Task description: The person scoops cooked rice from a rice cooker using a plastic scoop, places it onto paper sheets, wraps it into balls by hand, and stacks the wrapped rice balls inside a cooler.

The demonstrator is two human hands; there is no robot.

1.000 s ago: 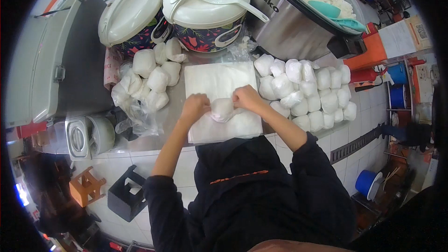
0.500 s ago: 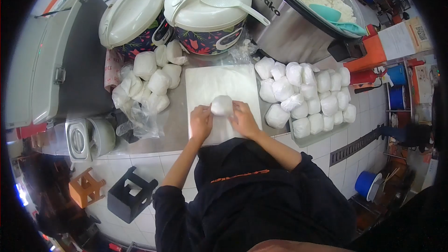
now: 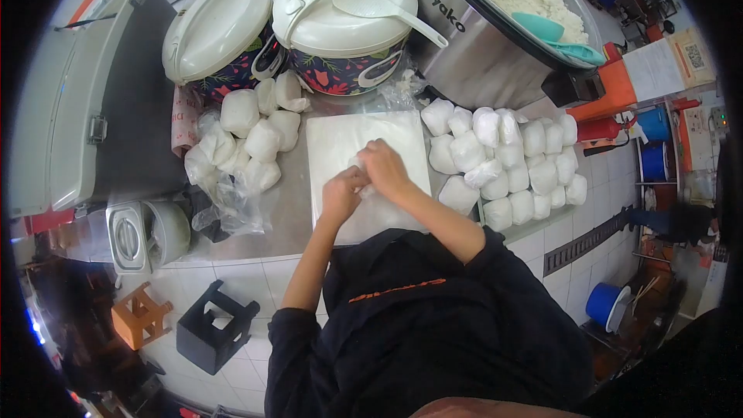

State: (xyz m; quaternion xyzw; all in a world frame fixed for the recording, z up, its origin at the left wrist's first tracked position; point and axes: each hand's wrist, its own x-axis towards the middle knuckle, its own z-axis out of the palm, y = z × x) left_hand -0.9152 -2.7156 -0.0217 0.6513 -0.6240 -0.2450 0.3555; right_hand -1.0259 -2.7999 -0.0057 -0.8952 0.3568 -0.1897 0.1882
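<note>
A white wrapped rice packet (image 3: 357, 162) is mostly covered by my two hands, over a stack of white wrapping paper (image 3: 405, 135). My left hand (image 3: 342, 192) has its fingers curled on the packet's near left side. From the right, my right hand (image 3: 384, 170) closes over its top, and the fingers of both hands meet there. How the wrapper is folded underneath is hidden. Similar white packets (image 3: 468, 151) are piled just right of the paper, some in a shallow tray (image 3: 520, 226). More packets (image 3: 263, 139) lie to the left.
Behind the paper stand two flowered rice cookers (image 3: 348, 70), one with a white rice paddle (image 3: 371, 5) on its lid. A large steel cooker (image 3: 480, 54) holds loose rice and turquoise scoops (image 3: 538, 27). Crumpled plastic bags (image 3: 236, 205) lie left; stools (image 3: 213, 329) stand on the floor.
My hands have come together over the packet, the right one moving left and away from me across its top. The packet, in plain sight before, is now mostly hidden.
</note>
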